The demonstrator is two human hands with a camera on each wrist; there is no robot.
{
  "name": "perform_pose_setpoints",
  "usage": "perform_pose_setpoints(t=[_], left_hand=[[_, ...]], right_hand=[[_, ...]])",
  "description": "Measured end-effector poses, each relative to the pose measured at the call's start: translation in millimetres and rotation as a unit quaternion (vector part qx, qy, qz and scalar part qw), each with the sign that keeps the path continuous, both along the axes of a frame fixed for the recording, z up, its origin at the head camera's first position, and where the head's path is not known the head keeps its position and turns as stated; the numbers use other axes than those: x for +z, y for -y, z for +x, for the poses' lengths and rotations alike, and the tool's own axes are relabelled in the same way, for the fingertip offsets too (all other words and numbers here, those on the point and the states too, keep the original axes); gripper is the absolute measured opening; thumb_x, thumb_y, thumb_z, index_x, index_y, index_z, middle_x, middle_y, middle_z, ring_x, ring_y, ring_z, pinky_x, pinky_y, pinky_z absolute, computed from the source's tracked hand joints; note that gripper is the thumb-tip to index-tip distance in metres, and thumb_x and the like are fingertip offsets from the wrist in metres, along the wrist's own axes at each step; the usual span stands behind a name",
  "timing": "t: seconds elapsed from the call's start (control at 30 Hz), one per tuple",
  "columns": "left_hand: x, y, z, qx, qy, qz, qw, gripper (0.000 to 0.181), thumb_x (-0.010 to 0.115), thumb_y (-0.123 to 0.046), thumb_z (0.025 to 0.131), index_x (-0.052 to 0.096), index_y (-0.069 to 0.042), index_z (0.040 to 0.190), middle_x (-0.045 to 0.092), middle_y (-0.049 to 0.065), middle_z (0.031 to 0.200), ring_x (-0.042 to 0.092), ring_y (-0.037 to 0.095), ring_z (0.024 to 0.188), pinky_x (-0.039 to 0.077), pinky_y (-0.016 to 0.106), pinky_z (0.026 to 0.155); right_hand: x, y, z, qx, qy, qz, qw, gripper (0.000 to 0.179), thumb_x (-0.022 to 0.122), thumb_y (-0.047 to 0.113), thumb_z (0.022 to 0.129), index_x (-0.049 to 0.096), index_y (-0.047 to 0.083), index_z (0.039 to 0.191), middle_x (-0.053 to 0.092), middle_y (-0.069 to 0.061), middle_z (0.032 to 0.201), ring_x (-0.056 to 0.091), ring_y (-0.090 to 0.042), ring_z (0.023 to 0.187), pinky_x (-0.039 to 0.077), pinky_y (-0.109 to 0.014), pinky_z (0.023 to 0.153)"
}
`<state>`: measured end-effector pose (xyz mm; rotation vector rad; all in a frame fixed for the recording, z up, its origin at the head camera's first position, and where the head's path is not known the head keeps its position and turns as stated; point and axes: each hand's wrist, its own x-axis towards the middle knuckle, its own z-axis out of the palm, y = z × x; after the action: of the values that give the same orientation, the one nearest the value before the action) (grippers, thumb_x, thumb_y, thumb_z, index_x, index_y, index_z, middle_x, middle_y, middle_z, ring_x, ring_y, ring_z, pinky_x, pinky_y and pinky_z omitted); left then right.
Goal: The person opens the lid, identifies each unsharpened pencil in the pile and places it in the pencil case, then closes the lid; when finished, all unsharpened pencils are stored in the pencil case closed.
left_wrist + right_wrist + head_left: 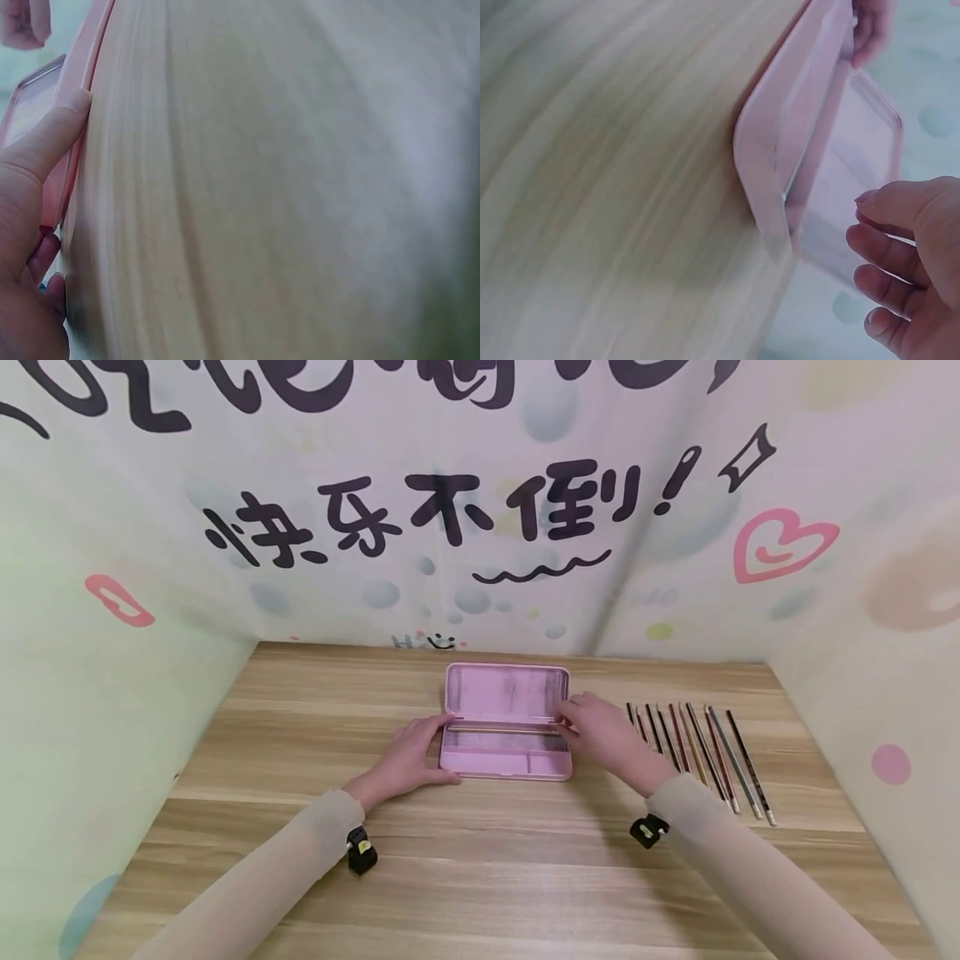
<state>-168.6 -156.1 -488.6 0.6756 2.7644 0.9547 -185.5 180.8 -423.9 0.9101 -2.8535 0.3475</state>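
Near the back edge of the desk [480, 877], an open pink case [480, 764] is lying. The left hand [405, 760] is gripping its left end; the right hand [603, 732], fingers relaxed and empty, is hovering by its right end. Inside, a pencil [502, 732] is resting.

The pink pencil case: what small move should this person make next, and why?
Probably bring the right hand over to the row of pencils and pick one up. In the right wrist view its fingers appear to hold nothing, a thin pencil-like stick already lies inside the open pink pencil case, and the left hand grips the case's left end.
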Motion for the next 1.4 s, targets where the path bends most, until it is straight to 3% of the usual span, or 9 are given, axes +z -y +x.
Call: perform_pose_setpoints(t=[0.17, 0.37, 0.7, 1.07, 1.4], left_hand=[[-0.1, 0.4, -0.2, -0.002, -0.002, 0.001, 1.0, 0.103, 0.092, -0.042, 0.078, 0.039, -0.004, 0.158, 0.048, 0.016, 0.157, 0.043, 0.038, 0.142, 0.03, 0.061, 0.118], [-0.3, -0.1, -0.9, -0.002, 0.001, 0.002, 1.0, 0.102, 0.091, -0.042, 0.079, 0.038, -0.005, 0.158, 0.047, 0.015, 0.157, 0.043, 0.037, 0.142, 0.03, 0.061, 0.118], [-2.2, 0.4, 0.1, 0.0, 0.0, 0.005, 1.0, 0.102, 0.091, -0.041, 0.079, 0.038, -0.005, 0.158, 0.047, 0.015, 0.158, 0.042, 0.038, 0.143, 0.03, 0.062, 0.118], [-3.5, -0.3, -0.2, 0.003, 0.003, 0.004, 1.0, 0.102, 0.091, -0.043, 0.079, 0.038, -0.006, 0.158, 0.047, 0.015, 0.158, 0.042, 0.037, 0.143, 0.029, 0.061, 0.119], [-5.5, 0.3, -0.8, 0.001, 0.001, 0.003, 1.0, 0.103, 0.092, -0.042, 0.078, 0.038, -0.005, 0.158, 0.047, 0.015, 0.158, 0.042, 0.037, 0.143, 0.029, 0.061, 0.119]], right_hand=[[3.7, -27.2, 10.2, -0.022, 0.012, -0.01, 0.9996, 0.009, 0.078, 0.006, 0.089, 0.072, 0.005, 0.096, 0.07, -0.004, 0.087, 0.063, -0.023, 0.082, 0.057, -0.039, 0.07], [-0.9, -63.1, 21.6, -0.076, 0.046, -0.016, 0.9959, 0.009, 0.075, 0.006, 0.093, 0.073, 0.004, 0.101, 0.072, -0.004, 0.089, 0.066, -0.023, 0.083, 0.058, -0.042, 0.072], [-17.4, -95.7, 40.4, -0.138, 0.069, 0.015, 0.988, 0.02, 0.075, 0.012, 0.095, 0.071, 0.0, 0.109, 0.07, -0.003, 0.081, 0.061, -0.015, 0.065, 0.048, -0.03, 0.049], [-35.2, -99.6, 45.0, -0.125, 0.032, 0.011, 0.9916, 0.023, 0.075, 0.006, 0.093, 0.069, -0.007, 0.111, 0.063, -0.002, 0.073, 0.053, -0.013, 0.061, 0.046, -0.029, 0.05], [-37.4, -95.5, 47.2, -0.125, 0.012, 0.007, 0.992, 0.025, 0.077, 0.003, 0.09, 0.069, -0.008, 0.111, 0.068, -0.009, 0.08, 0.061, -0.022, 0.069, 0.053, -0.036, 0.055]])
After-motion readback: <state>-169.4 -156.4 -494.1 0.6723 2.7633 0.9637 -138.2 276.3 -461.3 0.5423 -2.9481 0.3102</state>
